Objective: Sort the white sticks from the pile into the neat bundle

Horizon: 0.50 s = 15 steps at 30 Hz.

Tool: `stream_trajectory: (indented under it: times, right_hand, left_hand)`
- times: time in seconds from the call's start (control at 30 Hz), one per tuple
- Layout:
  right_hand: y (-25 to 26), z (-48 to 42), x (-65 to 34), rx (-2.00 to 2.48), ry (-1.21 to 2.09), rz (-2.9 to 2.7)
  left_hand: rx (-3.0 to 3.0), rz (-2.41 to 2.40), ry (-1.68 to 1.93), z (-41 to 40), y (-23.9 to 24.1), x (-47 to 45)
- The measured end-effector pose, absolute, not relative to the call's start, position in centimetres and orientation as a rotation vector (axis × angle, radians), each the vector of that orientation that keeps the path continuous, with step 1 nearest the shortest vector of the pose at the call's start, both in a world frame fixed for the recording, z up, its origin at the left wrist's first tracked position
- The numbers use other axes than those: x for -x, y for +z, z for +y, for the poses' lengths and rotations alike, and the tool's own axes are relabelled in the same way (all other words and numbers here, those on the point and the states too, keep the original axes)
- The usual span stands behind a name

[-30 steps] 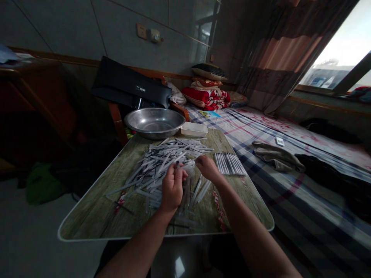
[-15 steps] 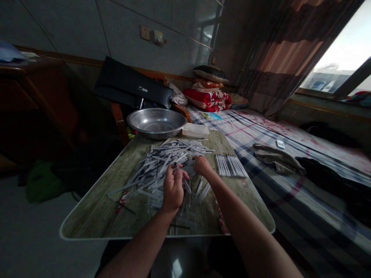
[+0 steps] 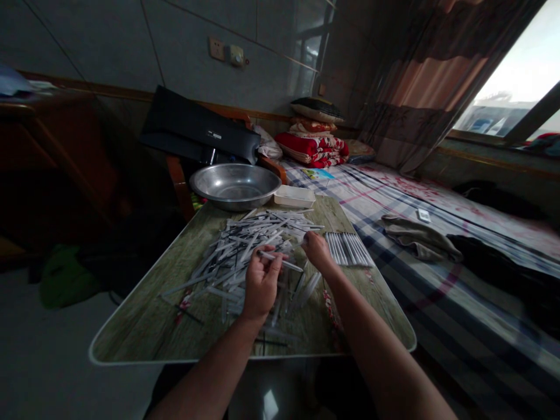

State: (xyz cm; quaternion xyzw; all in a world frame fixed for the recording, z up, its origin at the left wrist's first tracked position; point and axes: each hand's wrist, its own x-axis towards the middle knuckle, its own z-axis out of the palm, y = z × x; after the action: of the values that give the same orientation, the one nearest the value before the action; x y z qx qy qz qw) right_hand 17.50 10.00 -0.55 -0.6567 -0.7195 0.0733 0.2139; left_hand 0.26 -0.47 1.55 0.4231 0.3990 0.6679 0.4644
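The fingers and thumb of the left hand (image 3: 261, 283) are closed on a slim, whitish plastic pen-like stick with a dark end (image 3: 291, 266), held aslant above the middle of the table. The fingertips of the right hand (image 3: 317, 251) are drawn together; whether they pinch a piece cannot be told at this size. The left grip is light and the stick's pale end projects unsupported; a knock from the right hand could turn it or shake it loose.

Beyond the left hand, a loose, crisscrossed heap of white, translucent and black slim plastic pieces (image 3: 258, 239) spreads toward the table's left edge. Pulling one piece could drag others. Along the right edge lies a neat row of white, dark-ended plastic sticks (image 3: 347, 249), near the right wrist; a careless sweep of that arm could break its alignment. Close to the near edge, a thin black stick (image 3: 273, 343) lies beneath the forearms' reach; a brushing sleeve or forearm could roll it off the wood-patterned, pale-rimmed table (image 3: 144, 326).
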Motion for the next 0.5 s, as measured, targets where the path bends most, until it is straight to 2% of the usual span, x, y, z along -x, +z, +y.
stream_trajectory:
  times: [0.13, 0.33, 0.4, 0.5]
  right_hand:
    - [0.6, 8.3, -19.6, 1.752, 0.273, -1.796]
    - [2.6, 4.2, -19.2, 1.240, 1.175, -1.202]
    - [3.4, 2.9, -18.4, 1.124, 1.330, -1.196]
    - [4.1, 1.6, -17.5, 1.057, 1.374, -1.286]
  left_hand:
    - [-0.764, 0.930, 1.605, 0.3, 1.4, 0.0]
    - [-0.463, 0.822, 1.565, 0.8, 1.3, 0.2]
    - [-0.436, 0.798, 1.588, 1.0, 1.1, 0.3]
    - [-0.432, 0.793, 1.620, 1.3, 0.8, 0.4]
